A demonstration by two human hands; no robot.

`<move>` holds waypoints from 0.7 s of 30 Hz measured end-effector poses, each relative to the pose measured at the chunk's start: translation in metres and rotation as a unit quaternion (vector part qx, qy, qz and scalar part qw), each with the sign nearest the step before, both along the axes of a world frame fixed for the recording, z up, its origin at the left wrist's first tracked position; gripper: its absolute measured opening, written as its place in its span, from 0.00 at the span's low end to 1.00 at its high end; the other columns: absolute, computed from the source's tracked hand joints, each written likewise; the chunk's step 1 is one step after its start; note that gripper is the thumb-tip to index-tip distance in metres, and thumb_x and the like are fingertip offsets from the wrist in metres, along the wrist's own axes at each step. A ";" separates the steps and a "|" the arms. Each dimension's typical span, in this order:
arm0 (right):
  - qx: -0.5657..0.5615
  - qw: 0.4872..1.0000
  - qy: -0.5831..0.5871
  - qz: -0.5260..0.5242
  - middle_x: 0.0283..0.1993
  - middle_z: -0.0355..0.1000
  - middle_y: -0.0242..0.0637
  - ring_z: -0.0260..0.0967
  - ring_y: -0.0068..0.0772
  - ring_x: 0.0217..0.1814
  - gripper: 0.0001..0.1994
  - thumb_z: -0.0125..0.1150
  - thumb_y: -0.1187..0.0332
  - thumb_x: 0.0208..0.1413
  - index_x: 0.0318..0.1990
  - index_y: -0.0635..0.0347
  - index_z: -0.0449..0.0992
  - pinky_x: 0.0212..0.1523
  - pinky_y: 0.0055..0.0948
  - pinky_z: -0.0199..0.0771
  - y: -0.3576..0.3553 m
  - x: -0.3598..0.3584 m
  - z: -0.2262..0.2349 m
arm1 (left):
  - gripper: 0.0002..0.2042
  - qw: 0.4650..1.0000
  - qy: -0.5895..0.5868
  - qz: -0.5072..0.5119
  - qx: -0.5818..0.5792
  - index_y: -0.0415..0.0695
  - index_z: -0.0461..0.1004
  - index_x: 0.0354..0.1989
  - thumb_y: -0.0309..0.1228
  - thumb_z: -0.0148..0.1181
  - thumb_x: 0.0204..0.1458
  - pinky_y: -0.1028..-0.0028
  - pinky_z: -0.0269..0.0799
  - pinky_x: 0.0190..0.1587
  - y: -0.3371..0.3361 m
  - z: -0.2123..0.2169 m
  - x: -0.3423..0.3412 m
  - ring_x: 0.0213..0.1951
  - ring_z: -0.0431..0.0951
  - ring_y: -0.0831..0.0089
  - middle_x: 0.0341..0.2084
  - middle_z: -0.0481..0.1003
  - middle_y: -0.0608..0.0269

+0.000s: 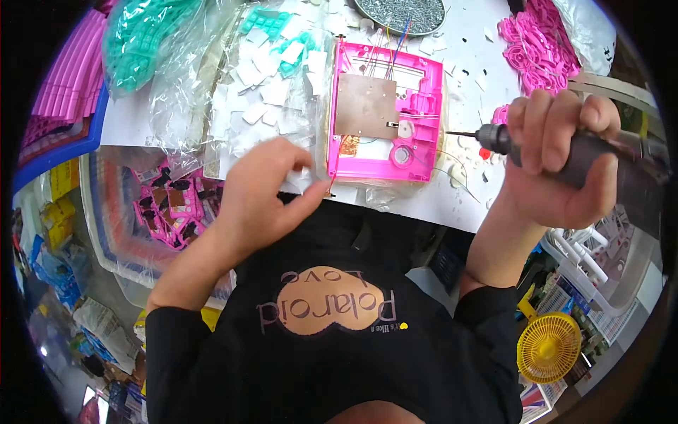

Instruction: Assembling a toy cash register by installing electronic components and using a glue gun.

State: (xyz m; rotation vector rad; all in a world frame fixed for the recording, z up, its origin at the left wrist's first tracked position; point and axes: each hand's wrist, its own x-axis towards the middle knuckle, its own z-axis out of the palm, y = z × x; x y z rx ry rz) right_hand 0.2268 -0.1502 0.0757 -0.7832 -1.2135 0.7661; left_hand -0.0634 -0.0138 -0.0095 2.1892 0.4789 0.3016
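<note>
A pink plastic housing [429, 134] lies on the table in front of me, its inside facing up, with a brown plate [366, 106] in it and thin wires rising from its far edge. My right hand [561, 152] is wrapped round a dark electric screwdriver [494, 138], whose thin bit points left toward the housing's right side, apart from it. Beside the housing's near left corner is my left hand [265, 198], thumb stretched out and fingers bent, with a gap between them. I make out nothing held in it. A red wire [334, 182] runs close to the thumb tip.
A round tray of screws [402, 15] stands at the far edge. White pieces [261, 78] and green parts [141, 42] in clear plastic lie left. Pink parts [538, 46] are heaped far right. Bins [113, 212] flank the table, and a yellow fan [548, 348] stands lower right.
</note>
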 end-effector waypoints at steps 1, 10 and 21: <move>-0.007 1.000 0.001 -0.022 0.30 0.67 0.28 0.60 0.23 0.27 0.21 0.51 0.55 0.64 0.59 0.57 0.69 0.37 0.30 0.60 -0.002 0.003 0.002 | 0.13 1.000 0.018 -0.008 0.002 0.43 0.76 0.37 0.31 0.73 0.47 0.67 0.69 0.34 -0.006 -0.003 -0.003 0.32 0.76 0.61 0.28 0.74 0.60; -0.004 0.907 -0.140 -0.397 0.60 0.70 0.57 0.68 0.54 0.65 0.29 0.58 0.73 0.61 0.68 0.72 0.60 0.64 0.58 0.69 -0.014 -0.002 -0.003 | 0.05 0.996 0.044 -0.009 -0.078 0.41 0.77 0.32 0.25 0.68 0.53 0.72 0.63 0.25 -0.033 -0.029 0.000 0.21 0.70 0.70 0.19 0.69 0.64; -0.192 0.893 -0.354 -0.203 0.32 0.77 0.38 0.75 0.39 0.31 0.15 0.69 0.78 0.46 0.45 0.59 0.82 0.33 0.34 0.75 -0.018 -0.063 -0.051 | 0.03 0.952 0.069 -0.097 -0.281 0.39 0.76 0.33 0.22 0.63 0.57 0.77 0.61 0.29 -0.006 0.032 0.031 0.26 0.67 0.81 0.25 0.69 0.67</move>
